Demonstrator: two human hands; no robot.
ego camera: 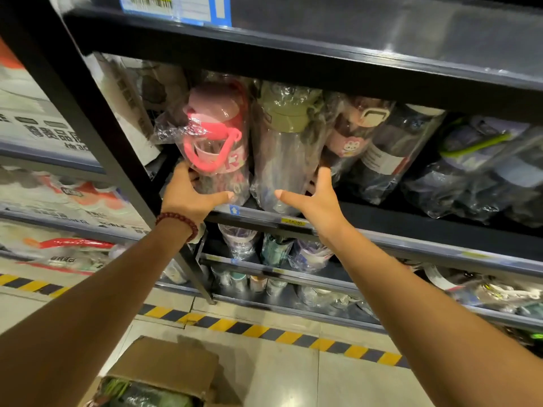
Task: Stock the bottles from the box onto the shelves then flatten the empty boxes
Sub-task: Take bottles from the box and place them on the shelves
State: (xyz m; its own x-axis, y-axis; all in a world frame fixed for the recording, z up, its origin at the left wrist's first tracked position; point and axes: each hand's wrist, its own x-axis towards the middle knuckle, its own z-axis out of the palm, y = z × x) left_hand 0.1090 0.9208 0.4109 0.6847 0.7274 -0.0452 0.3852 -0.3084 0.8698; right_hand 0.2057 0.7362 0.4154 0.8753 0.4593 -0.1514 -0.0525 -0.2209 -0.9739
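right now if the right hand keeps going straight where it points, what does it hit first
Most likely the olive-lidded bottle: the right hand reaches up into the shelf beside its base, fingers spread. Depth is unclear, so it may already touch the wrap.

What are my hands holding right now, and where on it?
Left hand grips the pink bottle near its base. Right hand is spread beside the olive-lidded bottle, gripping nothing.

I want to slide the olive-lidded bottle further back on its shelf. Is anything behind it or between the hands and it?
Nothing stands between the hands and it: the right hand touches the olive-lidded bottle, the left hand holds the pink bottle. The space behind it is hidden.
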